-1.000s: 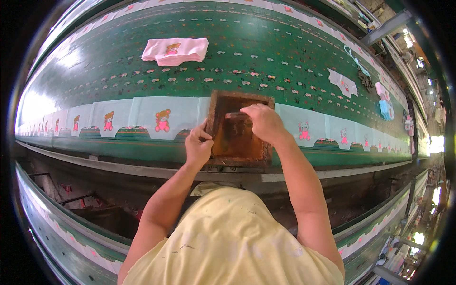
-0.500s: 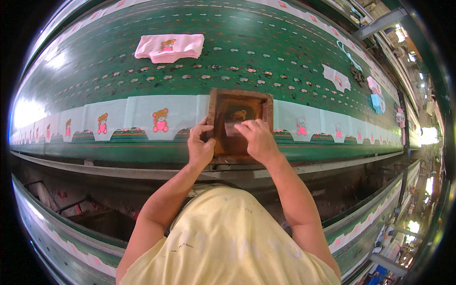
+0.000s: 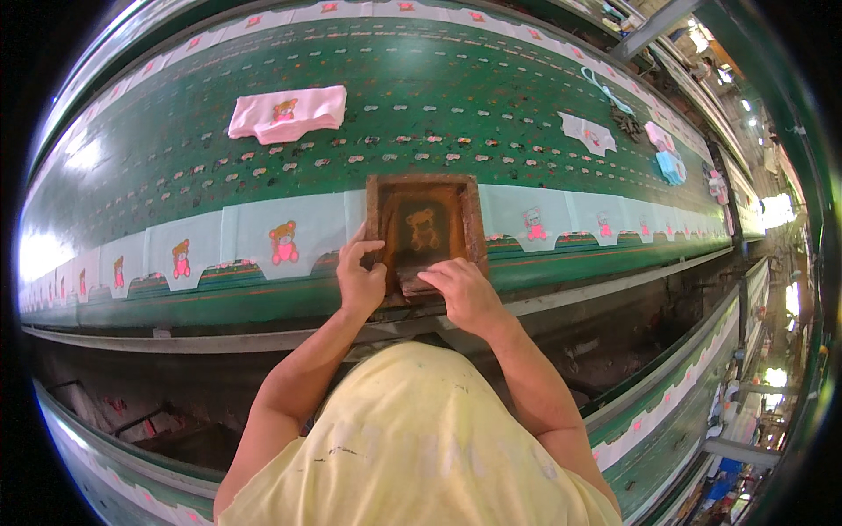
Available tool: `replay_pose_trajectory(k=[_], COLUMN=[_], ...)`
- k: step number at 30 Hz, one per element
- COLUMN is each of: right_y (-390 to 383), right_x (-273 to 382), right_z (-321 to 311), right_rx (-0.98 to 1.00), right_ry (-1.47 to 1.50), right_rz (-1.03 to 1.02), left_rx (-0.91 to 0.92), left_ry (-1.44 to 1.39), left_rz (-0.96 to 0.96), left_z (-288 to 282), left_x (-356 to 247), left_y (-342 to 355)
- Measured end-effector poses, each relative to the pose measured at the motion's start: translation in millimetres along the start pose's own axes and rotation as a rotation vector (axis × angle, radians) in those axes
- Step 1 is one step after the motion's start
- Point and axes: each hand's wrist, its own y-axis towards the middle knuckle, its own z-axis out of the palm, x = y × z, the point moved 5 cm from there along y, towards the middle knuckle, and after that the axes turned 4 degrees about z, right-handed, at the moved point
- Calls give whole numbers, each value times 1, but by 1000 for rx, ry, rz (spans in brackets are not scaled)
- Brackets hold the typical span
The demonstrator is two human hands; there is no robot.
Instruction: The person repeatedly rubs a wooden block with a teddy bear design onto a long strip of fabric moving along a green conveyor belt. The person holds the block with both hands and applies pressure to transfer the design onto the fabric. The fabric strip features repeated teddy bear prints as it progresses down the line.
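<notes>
To our left, the pale cloth pieces (image 3: pixel 320 232) along the near edge of the green table (image 3: pixel 395 88) carry bears with brown heads and pink bodies, so we judge those more complete. To our right, the paler-headed pieces (image 3: pixel 533 226) show pink bodies but no brown, and that part looks undone. Between the two runs sits the wooden frame (image 3: pixel 474 219), a bear shape (image 3: pixel 423 230) showing in its dark mesh. Our left hand (image 3: pixel 360 279) closes on the frame's left wall; our right hand (image 3: pixel 467 296) grips a flat scraper (image 3: pixel 412 286) inside, at the end nearest us.

The frame hides whatever lies directly beneath it, so we cannot tell how that print stands. The scraper's lower edge is hard to make out, and our right fingers cover part of it. Toward both ends the rows shrink into the curved rim, where the farthest prints are perhaps bears too, though too small to be sure.
</notes>
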Motion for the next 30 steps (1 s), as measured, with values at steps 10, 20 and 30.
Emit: replay_pose_trajectory(k=[10, 20, 30], right_y=[-21, -98, -156], right_x=[-31, -135, -231], right_z=[-10, -80, -135], right_rx=[-85, -283, -331], right_ry=[193, 128, 155], right_rz=[-8, 33, 8], left_rx=[-44, -90, -16], left_ry=[-25, 7, -204], left_rz=[131, 197, -63], left_z=[9, 150, 270], left_x=[-31, -76, -86], left_y=[-3, -9, -25])
